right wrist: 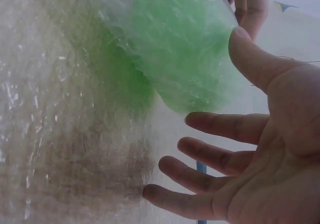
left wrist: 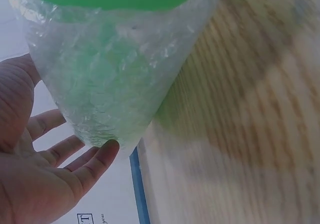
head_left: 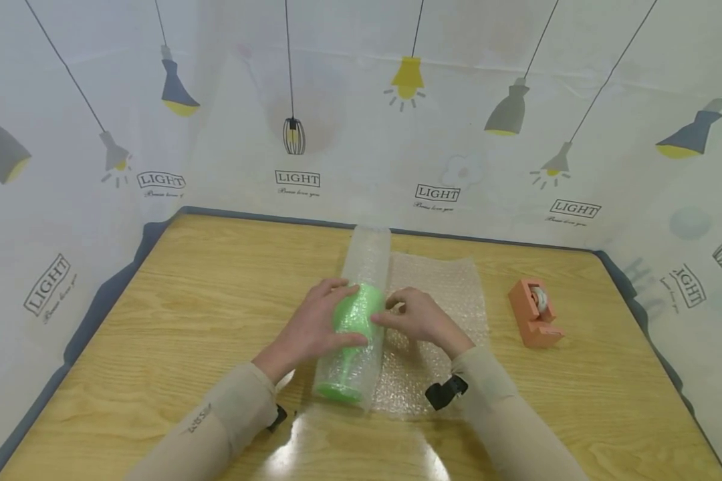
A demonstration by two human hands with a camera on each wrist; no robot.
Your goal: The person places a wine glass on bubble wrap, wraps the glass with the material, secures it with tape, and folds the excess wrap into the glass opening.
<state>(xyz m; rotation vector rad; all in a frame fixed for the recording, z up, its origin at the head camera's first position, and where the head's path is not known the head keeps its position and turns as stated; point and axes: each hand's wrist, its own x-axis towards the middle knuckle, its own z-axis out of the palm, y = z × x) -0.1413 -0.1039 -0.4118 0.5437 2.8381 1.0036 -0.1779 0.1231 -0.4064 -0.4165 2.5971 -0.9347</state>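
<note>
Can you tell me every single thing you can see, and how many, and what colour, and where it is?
goblet: one, green, lying inside the bubble wrap
bubble wrap: one, clear, partly rolled round the goblet, partly flat on the table
tape dispenser: one, coral orange, right side of the table
tape roll: one, whitish, in the dispenser
table: one, light wood, under everything
backdrop: pale, around the table
printed lamps: several, blue, grey, yellow and black, on the backdrop
"LIGHT" labels: six, black, below the lamps
sleeves: two, cream, on the arms
wrist devices: two, black, at the wrists
left hand: one, bare, against the roll's left side
right hand: one, bare, at its right side
</note>
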